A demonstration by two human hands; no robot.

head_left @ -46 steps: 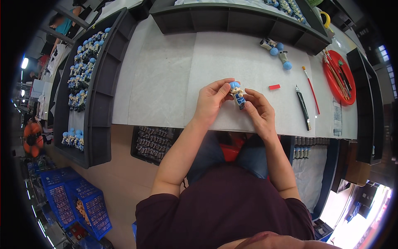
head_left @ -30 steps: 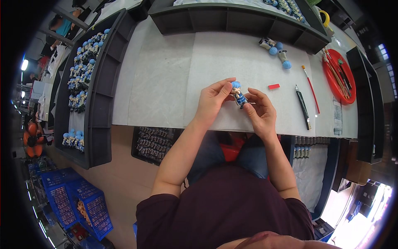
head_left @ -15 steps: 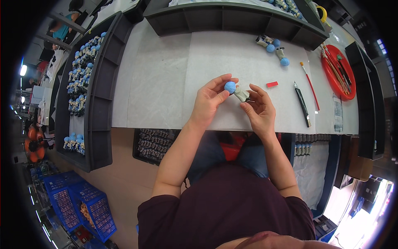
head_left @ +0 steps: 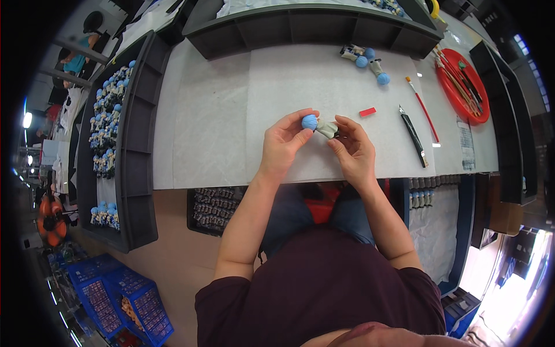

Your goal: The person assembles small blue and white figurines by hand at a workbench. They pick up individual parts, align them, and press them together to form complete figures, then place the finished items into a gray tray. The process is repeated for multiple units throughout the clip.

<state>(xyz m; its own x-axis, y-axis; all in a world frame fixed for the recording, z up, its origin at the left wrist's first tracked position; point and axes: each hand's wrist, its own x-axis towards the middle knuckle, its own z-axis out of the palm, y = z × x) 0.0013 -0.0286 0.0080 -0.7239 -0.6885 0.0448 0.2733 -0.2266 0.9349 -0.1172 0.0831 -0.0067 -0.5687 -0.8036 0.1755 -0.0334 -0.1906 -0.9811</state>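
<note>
Between my two hands, just above the pale tabletop [head_left: 214,127], is a small figurine [head_left: 327,128] with a round blue head and a whitish body. My left hand [head_left: 283,144] pinches it by the blue head between thumb and fingers. The fingers and thumb of my right hand [head_left: 355,151] close around the dark lower end of the body. The figurine lies on its side, head toward the left, and its front is partly covered by my fingers. Beyond my hands, more blue-headed figurines [head_left: 379,72] lie on the table near the far crate.
Right of my hands lie a red block [head_left: 367,112], a dark craft knife [head_left: 413,136] and a red-handled brush [head_left: 424,110]. A red oval tray [head_left: 487,110] holds several brushes. Dark crates stand at the left [head_left: 136,144] and the far edge [head_left: 312,28]; the left one holds figurines.
The figurine has turned a little, its body now more level. My hands stay on it. The whole view has shifted slightly, moving the table things left in the picture.
</note>
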